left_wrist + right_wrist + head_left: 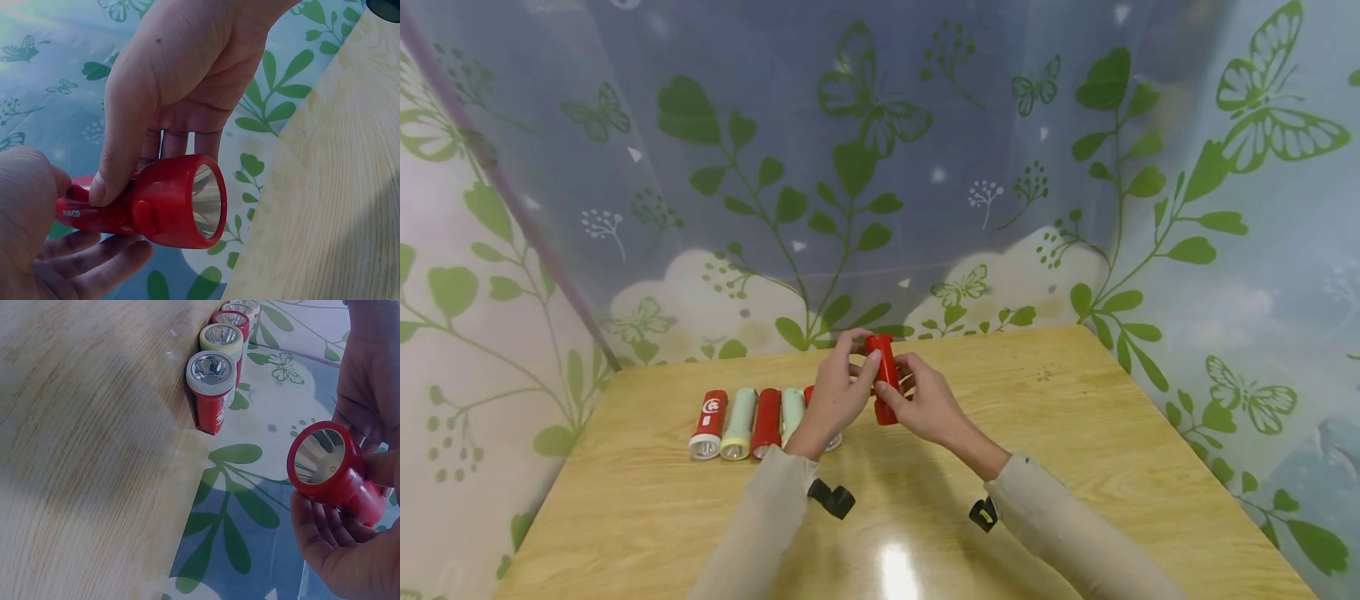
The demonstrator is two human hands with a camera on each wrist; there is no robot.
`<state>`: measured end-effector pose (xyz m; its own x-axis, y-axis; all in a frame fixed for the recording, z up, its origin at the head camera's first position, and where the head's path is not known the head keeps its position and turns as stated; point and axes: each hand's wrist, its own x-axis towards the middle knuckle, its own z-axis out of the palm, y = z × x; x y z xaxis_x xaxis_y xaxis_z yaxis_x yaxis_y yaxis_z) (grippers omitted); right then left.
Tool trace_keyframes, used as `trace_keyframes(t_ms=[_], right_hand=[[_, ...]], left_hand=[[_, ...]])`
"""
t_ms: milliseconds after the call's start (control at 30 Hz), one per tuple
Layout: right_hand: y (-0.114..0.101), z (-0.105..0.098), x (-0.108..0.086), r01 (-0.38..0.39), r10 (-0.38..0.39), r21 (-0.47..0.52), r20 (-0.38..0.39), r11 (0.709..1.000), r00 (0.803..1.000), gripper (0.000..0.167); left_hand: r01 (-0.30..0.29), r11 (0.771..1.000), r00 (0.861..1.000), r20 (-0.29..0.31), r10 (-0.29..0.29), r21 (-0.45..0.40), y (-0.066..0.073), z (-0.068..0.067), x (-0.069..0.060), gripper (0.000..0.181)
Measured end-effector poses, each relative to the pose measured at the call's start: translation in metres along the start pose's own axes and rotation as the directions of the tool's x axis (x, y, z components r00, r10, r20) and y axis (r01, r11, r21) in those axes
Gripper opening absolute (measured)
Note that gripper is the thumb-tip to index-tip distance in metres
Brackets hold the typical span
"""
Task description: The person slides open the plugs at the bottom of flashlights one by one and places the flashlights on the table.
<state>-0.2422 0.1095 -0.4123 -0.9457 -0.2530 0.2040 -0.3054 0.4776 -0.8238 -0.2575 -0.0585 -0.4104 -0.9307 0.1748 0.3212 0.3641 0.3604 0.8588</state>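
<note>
red glossy flashlight (165,201) with a round, silvery reflector (208,203)

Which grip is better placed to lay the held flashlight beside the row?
Probably the left grip: both grips hold the red flashlight, but the left is nearer the row of flashlights, while the right grip sits on the far side.

Red flashlight (172,206), flared head, silvery reflector (209,203), raised side button (145,217). Mid-air, lens end toward bottom of head view.
</note>
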Motion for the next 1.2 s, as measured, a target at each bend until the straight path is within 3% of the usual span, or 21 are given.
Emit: trace_keyframes(t_ms=[267,1200], right_hand=[[0.0036,0.0013,0.0017,0.040,-0.041,-0.012,-0.010,0.999,0.999,0.035],[-0.0030,0.0040,0.0079,0.075,-0.075,-0.042,0.003,0.996,0.997,0.034]], left_hand=[[0.003,1.000,1.000,-0.004,-0.003,-0.006,-0.0027,0.0025,0.0016,0.039],[-0.018,1.000,1.000,-0.017,0.018,-0.016,-0.0022,-0.0064,0.0030,0.037]])
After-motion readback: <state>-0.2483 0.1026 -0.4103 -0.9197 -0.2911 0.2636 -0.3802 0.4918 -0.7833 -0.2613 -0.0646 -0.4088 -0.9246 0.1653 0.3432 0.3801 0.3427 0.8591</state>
